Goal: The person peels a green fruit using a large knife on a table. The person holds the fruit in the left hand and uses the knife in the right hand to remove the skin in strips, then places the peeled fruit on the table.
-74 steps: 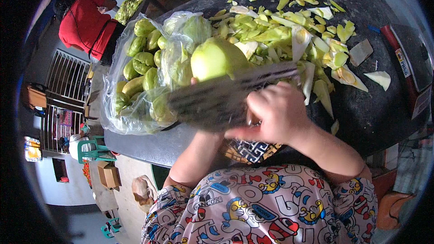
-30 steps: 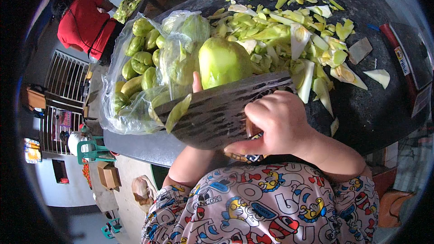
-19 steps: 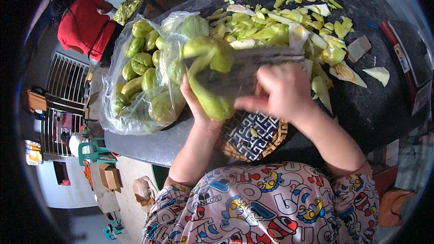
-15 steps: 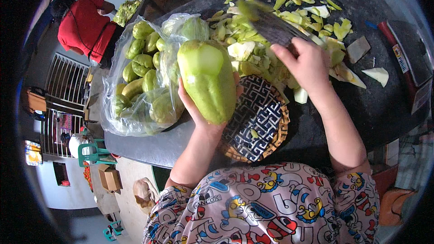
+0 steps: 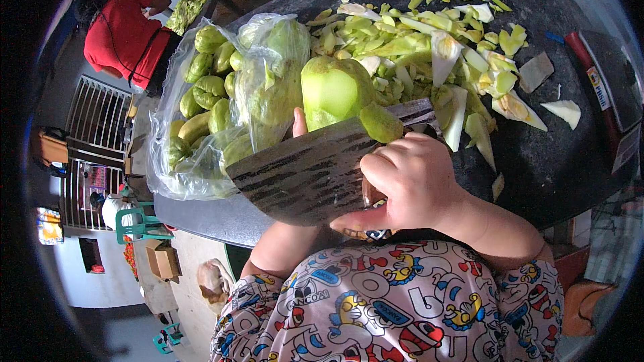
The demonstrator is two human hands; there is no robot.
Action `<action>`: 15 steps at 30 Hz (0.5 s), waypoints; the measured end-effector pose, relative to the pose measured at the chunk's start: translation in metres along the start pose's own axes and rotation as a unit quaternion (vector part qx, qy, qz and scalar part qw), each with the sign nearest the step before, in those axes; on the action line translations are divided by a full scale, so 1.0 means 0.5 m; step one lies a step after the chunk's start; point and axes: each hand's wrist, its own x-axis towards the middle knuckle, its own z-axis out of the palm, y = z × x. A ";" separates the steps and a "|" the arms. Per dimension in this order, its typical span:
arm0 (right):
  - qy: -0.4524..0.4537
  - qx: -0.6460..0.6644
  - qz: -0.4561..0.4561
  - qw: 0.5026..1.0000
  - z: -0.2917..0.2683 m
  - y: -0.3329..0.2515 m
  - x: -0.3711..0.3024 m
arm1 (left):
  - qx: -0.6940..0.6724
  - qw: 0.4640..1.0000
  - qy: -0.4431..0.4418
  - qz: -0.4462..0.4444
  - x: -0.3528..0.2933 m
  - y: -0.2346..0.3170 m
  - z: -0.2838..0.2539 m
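Observation:
A partly peeled green chayote (image 5: 335,90) rests in my left hand (image 5: 298,123), of which only a fingertip shows beside the fruit. The rest of that hand is behind the fruit and the blade. My right hand (image 5: 416,177) grips a broad, dark-streaked cleaver (image 5: 295,174) by its handle. Its blade lies across the chayote's lower part, nearer to me, and hides it. One cut green piece (image 5: 381,125) sits at the blade's upper edge, near my right knuckles. Below the right hand, a bit of a patterned woven basket (image 5: 376,234) shows.
Peels and pale cuttings (image 5: 402,43) are heaped on the dark table (image 5: 537,181). At the left, a clear plastic bag (image 5: 268,107) holds several chayotes. A red-edged tray-like object (image 5: 590,70) stands at the right. A person in red (image 5: 127,40) is at the far left.
My right hand has swung the cleaver left and toward me, from over the cuttings to across the chayote. The chayote has moved a little to the right. The basket is now mostly covered.

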 end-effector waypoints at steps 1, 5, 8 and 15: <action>-0.002 -0.008 -0.004 1.000 0.003 0.003 0.000 | 0.000 1.000 -0.004 0.003 0.000 0.001 -0.002; 0.010 -0.030 -0.003 0.999 0.007 0.022 0.008 | 0.000 1.000 -0.024 0.020 0.006 0.006 -0.018; 0.018 -0.116 0.150 0.982 -0.017 0.094 0.024 | -0.029 0.996 -0.079 0.012 0.011 0.013 -0.010; 0.065 -0.098 0.202 0.972 -0.044 0.131 0.022 | -0.237 0.970 -0.005 -0.048 0.005 0.009 0.061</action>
